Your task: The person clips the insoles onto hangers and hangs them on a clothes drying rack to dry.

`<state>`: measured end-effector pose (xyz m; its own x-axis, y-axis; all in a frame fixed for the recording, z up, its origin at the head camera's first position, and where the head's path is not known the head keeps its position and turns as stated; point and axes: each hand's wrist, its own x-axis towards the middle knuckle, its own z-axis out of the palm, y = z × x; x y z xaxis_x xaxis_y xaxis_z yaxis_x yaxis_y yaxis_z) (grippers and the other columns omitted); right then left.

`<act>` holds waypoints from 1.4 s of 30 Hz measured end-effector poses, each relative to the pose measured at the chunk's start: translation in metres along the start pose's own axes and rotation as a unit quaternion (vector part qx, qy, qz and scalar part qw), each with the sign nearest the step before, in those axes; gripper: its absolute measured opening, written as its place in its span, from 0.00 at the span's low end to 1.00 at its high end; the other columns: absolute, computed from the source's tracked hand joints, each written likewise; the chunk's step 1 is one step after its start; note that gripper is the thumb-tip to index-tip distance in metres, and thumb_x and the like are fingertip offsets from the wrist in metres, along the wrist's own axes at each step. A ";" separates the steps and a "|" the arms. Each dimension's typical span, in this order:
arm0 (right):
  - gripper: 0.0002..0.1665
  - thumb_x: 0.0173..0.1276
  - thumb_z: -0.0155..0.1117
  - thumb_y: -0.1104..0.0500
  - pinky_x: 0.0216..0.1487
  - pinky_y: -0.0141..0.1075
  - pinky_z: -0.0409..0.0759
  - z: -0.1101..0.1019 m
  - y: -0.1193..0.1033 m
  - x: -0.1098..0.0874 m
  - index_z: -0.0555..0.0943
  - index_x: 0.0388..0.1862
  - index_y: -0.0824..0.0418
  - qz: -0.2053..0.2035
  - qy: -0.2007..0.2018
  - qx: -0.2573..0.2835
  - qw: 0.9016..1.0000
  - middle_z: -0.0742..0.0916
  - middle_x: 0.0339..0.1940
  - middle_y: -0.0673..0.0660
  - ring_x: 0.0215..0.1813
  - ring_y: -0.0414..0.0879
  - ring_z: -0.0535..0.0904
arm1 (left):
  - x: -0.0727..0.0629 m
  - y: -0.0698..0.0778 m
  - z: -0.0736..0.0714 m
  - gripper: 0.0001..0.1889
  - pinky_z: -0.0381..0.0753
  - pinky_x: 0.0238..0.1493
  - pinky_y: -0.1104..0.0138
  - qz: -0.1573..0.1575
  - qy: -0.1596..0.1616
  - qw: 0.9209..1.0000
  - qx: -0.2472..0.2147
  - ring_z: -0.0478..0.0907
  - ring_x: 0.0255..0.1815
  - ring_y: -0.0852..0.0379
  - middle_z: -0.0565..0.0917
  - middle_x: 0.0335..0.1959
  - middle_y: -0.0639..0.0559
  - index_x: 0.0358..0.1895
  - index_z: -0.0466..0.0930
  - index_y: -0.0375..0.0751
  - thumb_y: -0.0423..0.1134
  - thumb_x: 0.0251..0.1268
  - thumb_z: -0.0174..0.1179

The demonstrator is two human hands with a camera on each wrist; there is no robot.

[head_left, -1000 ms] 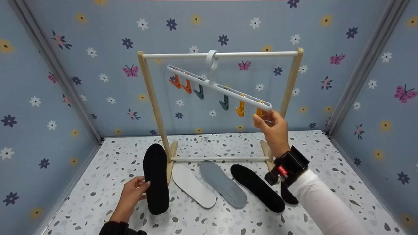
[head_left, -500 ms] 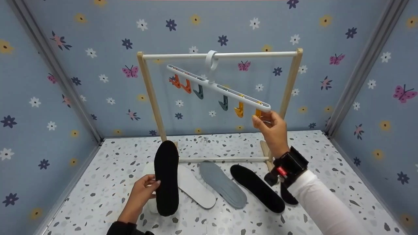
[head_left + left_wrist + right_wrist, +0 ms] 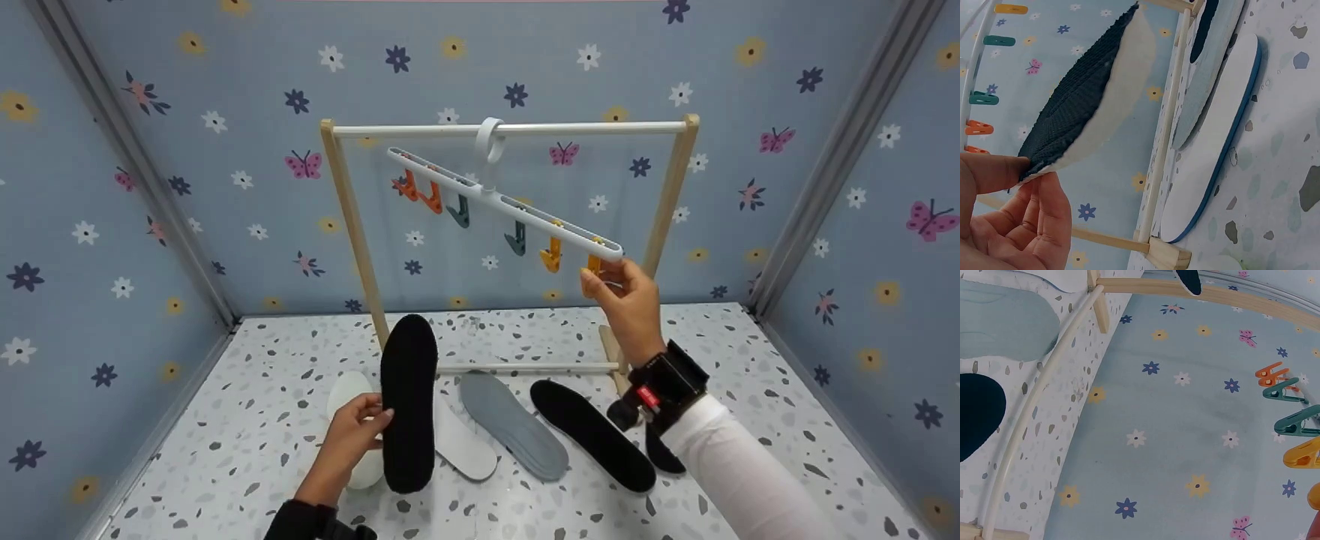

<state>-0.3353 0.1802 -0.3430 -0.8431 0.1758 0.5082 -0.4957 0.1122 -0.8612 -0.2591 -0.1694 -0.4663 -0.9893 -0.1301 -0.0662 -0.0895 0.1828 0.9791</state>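
My left hand (image 3: 352, 433) pinches a black insole (image 3: 409, 405) by its side edge and holds it upright above the floor. In the left wrist view the insole (image 3: 1075, 95) shows a dark textured face and a pale underside, with the thumb on one face and fingers on the other. My right hand (image 3: 630, 304) pinches the end yellow clip (image 3: 594, 262) under the near right tip of a white clip hanger (image 3: 487, 196). The hanger hangs by its hook from the rack's top rod and slants toward me. Orange, green and yellow clips dangle from it.
A wooden rack (image 3: 666, 202) with white rods stands at the back. On the speckled floor lie a white insole (image 3: 469, 450), a grey insole (image 3: 514, 427), a black insole (image 3: 592, 435), another black one (image 3: 661, 454) partly behind the right wrist, and a pale one (image 3: 349, 386) behind the left hand.
My left hand has carried the black insole to the right and slightly up, in front of the white insole, uncovering the pale one at left. My right hand stays at the end yellow clip.
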 end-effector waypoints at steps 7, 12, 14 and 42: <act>0.18 0.62 0.67 0.63 0.43 0.29 0.80 0.000 -0.001 0.000 0.76 0.47 0.72 0.007 -0.006 -0.009 1.000 0.82 0.37 0.58 0.38 0.42 0.80 | -0.004 0.007 0.010 0.14 0.80 0.32 0.64 0.018 -0.014 1.000 -0.006 0.78 0.34 0.56 0.79 0.40 0.44 0.52 0.74 0.31 0.31 0.65 0.56; 0.19 0.61 0.67 0.63 0.43 0.29 0.80 -0.001 -0.002 0.000 0.77 0.48 0.72 0.011 -0.002 -0.004 1.000 0.82 0.37 0.59 0.38 0.42 0.81 | -0.005 0.015 0.016 0.14 0.79 0.31 0.63 0.035 -0.026 0.999 -0.010 0.77 0.33 0.56 0.79 0.40 0.44 0.52 0.74 0.31 0.32 0.64 0.57; 0.18 0.61 0.67 0.64 0.42 0.29 0.80 -0.001 -0.003 0.000 0.77 0.48 0.72 0.012 0.000 -0.002 1.000 0.82 0.37 0.59 0.38 0.41 0.81 | -0.005 0.018 0.019 0.15 0.79 0.31 0.63 0.041 -0.033 0.999 -0.014 0.77 0.33 0.56 0.78 0.40 0.44 0.52 0.73 0.31 0.32 0.64 0.57; 0.19 0.62 0.67 0.61 0.43 0.32 0.80 0.002 -0.002 -0.003 0.76 0.47 0.71 0.016 -0.013 -0.004 1.000 0.82 0.38 0.59 0.38 0.42 0.81 | -0.009 0.029 0.049 0.15 0.81 0.32 0.64 0.095 -0.131 0.986 -0.041 0.78 0.34 0.58 0.78 0.39 0.46 0.51 0.72 0.28 0.35 0.67 0.56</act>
<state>-0.3328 0.1776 -0.3428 -0.8636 0.1547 0.4798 -0.4665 0.1154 -0.8770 -0.2589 -0.1151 -0.4469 -0.9840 0.1572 0.0835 0.0997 0.0978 0.9902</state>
